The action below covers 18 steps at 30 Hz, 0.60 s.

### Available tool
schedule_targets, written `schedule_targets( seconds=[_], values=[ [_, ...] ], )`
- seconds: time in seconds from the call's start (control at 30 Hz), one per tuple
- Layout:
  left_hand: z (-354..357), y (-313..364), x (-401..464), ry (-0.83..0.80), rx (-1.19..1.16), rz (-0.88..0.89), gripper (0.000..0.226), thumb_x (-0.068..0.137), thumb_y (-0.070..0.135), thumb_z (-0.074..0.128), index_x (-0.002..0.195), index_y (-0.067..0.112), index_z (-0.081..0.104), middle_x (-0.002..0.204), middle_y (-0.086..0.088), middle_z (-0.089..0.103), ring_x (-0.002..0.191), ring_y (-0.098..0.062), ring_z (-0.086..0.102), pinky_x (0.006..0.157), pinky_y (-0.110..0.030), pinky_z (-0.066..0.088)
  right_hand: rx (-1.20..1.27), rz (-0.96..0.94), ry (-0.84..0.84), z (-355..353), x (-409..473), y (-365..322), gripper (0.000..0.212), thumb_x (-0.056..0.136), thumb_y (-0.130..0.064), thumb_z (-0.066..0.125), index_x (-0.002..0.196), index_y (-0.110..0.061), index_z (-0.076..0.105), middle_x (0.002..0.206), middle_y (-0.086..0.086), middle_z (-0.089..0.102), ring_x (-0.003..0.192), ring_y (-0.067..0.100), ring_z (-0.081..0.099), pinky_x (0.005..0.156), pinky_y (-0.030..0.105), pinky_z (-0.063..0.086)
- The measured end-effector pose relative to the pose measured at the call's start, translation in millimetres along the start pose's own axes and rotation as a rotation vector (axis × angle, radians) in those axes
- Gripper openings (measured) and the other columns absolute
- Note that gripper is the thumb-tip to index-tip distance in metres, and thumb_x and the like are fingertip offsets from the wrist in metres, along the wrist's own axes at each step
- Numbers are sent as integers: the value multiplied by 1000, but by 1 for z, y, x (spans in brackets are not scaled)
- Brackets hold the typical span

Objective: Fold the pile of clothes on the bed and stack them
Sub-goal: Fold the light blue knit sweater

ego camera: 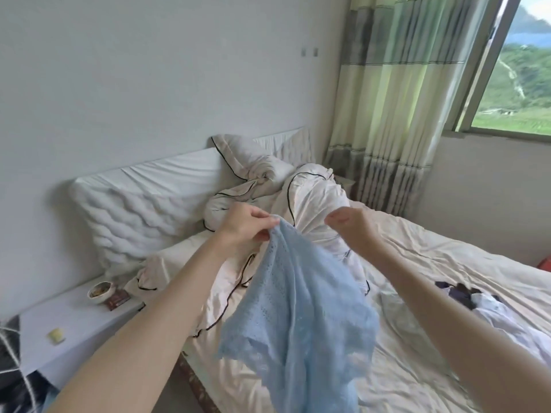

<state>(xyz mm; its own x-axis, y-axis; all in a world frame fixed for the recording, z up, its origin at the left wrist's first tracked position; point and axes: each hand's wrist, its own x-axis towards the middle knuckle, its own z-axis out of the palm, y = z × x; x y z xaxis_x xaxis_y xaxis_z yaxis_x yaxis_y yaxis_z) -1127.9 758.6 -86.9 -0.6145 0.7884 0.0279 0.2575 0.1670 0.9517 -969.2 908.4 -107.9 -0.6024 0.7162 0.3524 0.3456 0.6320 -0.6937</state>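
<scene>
**One blue garment up in the air, one more waiting on the sheet**

One pale blue knitted garment (295,317) hangs over the bed (447,353), lifted by its top edge. It is thin, with an open, lacy pattern of small holes and a scalloped border along the lower left side, and it falls in soft folds toward the bottom of the view. The left hand (244,225) pinches the top corner between thumb and fingers. The right hand (347,222) is raised just beside it, fingers curled inward with the fingertips drawn together; it holds nothing that I can see and is apart from the blue cloth.

One other piece of clothing (489,308), white with dark navy parts, lies crumpled on the sheet to the right. One rumpled cream duvet (313,201) with black piping is heaped behind the hands, with one pillow (247,156) at the headboard.

On the bedside table (74,320) at left I count three things: one small bowl (101,291), one dark brown packet (117,299) touching it, and one small pale yellow object (56,336) well apart.
</scene>
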Motion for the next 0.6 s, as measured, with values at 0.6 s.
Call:
schedule_targets(
  seconds=[0.6],
  values=[
    [-11,26,43,340,-339,76,8,84,4,69,80,-2,67,72,-9,65,53,-8,64,53,-16,53,120,127,-139,54,-27,-4,28,82,-11,69,60,-9,52,57,1,44,60,15,40,56,30,28]
  ],
)
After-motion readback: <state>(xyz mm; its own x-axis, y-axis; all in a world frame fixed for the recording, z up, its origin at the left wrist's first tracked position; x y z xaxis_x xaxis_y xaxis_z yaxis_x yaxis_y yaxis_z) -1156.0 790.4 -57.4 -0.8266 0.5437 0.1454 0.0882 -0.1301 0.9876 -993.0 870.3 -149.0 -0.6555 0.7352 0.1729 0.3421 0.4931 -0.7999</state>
